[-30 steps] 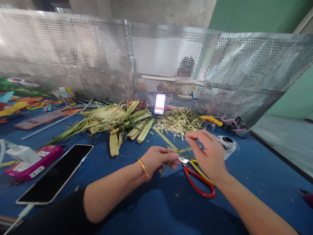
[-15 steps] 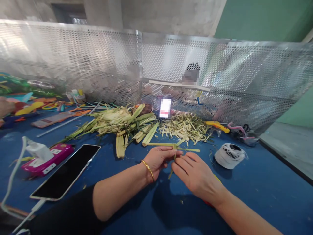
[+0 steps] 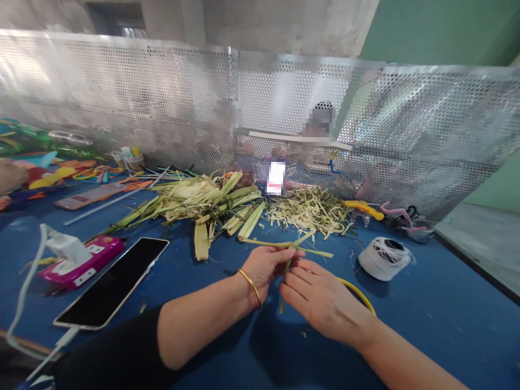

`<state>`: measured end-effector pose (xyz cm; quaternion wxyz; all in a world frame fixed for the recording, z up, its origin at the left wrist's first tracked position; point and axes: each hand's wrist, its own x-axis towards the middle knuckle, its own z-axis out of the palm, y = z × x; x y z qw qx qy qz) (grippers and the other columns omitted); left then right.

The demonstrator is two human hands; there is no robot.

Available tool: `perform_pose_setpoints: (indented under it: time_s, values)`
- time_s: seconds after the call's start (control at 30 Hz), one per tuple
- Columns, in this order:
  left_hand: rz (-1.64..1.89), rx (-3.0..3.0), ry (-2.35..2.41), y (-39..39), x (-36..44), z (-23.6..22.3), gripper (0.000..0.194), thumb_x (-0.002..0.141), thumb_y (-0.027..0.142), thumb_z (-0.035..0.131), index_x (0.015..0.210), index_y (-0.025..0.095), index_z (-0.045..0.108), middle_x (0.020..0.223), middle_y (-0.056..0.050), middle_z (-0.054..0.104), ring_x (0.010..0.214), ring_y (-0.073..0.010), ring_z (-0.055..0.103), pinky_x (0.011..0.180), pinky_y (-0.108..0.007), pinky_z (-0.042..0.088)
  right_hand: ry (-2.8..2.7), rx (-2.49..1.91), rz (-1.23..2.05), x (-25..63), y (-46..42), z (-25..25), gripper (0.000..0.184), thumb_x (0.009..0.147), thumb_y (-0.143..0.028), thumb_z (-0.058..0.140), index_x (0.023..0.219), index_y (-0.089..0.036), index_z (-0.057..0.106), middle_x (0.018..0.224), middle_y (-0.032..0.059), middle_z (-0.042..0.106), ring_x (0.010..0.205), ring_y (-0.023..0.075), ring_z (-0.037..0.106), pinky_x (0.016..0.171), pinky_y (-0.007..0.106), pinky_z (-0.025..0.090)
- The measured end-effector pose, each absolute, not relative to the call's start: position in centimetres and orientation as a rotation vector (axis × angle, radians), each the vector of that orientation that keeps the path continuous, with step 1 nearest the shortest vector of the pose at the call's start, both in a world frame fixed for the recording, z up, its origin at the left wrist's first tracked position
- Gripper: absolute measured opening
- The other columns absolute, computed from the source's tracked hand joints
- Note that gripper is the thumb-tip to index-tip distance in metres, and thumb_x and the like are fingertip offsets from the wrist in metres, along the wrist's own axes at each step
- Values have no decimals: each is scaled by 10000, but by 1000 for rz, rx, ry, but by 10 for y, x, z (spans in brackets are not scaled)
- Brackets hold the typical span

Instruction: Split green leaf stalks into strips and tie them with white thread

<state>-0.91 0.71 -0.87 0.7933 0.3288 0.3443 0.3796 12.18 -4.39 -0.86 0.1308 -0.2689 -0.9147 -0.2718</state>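
Between my two hands is a small cross of pale green leaf strips, with ends pointing left, right, up and down. My left hand, gold bangle at the wrist, pinches the cross near its middle between thumb and fingers. Just right of and below it, my right hand is closed with its fingers curled around the strip that hangs down. The fingertips are partly hidden behind the back of the hand. Past the hands lies a heap of green leaves and husks, with a pile of thin shredded strips to its right.
A spool of white string stands at the right. A yellow loop shows behind my right wrist. At left are a black-screened phone on a cable and a magenta power strip. A perforated metal screen closes off the back; another person's hand shows far left.
My right hand has shifted slightly left and down along the hanging strip. The cross has tilted a little, its right end lower. More of the yellow loop shows.
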Motion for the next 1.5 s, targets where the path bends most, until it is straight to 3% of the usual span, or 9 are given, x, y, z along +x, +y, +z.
perform_pose_setpoints:
  time_s: [0.2,0.33,0.57,0.9,0.97,1.07,1.2,1.33,1.5]
  values:
    - [836,673,732,10,-10,-6,50,719,104,683,761,97,708,731,-64,697,647,-103,614,652,-188,473,-2626,-733,-758,124,-47,-3,281,936,-104,340,928,-148,618,772,42,641,739,177,552,837,351,397]
    - [840,653,788,12,-14,3,89,772,110,610,712,98,674,677,-35,654,603,-79,582,579,-173,454,-2216,-1016,-778,144,-41,3,211,915,-196,488,1093,-123,576,933,99,664,885,207,579,832,351,386]
    - [810,642,766,11,-13,1,96,700,165,694,705,130,605,564,40,528,484,-58,479,457,-176,405,-2204,-1343,-468,148,-31,-4,270,959,-215,387,783,-173,588,657,11,632,621,153,554,794,334,330]
    - [836,685,782,9,-13,-1,196,735,284,704,745,101,633,555,47,463,423,-14,351,365,-134,199,-2238,-1284,-589,128,-42,-11,355,942,-153,336,641,-175,522,550,5,547,500,130,451,593,299,251]
    - [810,661,768,11,-14,0,181,754,272,687,748,101,628,559,48,449,420,-11,336,363,-132,189,-2218,-1318,-425,129,-42,-12,363,944,-186,337,629,-180,518,547,2,546,504,130,450,592,292,268]
    - [774,654,716,14,-16,2,152,782,251,655,758,104,623,566,50,434,420,-11,319,360,-131,182,-2017,-1448,198,134,-37,-10,364,936,-335,379,648,-187,544,593,2,580,569,141,496,594,269,323]
    - [681,678,681,14,-19,6,160,805,256,621,782,98,631,601,38,446,436,-13,331,358,-136,171,-1344,-1371,918,139,-29,-6,409,785,-569,558,779,-167,632,700,23,620,681,175,549,631,281,404]
    - [570,700,699,10,-18,7,301,833,387,577,772,97,630,598,34,432,435,-16,302,356,-142,131,-940,-1172,1098,138,-26,-4,422,597,-524,762,775,-152,669,618,-5,568,606,142,515,621,283,427]
    - [521,794,764,8,-18,7,284,725,388,679,716,109,626,532,71,359,406,-9,206,373,-167,50,-953,-1196,1074,138,-26,-4,395,571,-506,784,691,-148,668,566,-13,573,559,123,508,583,268,414]
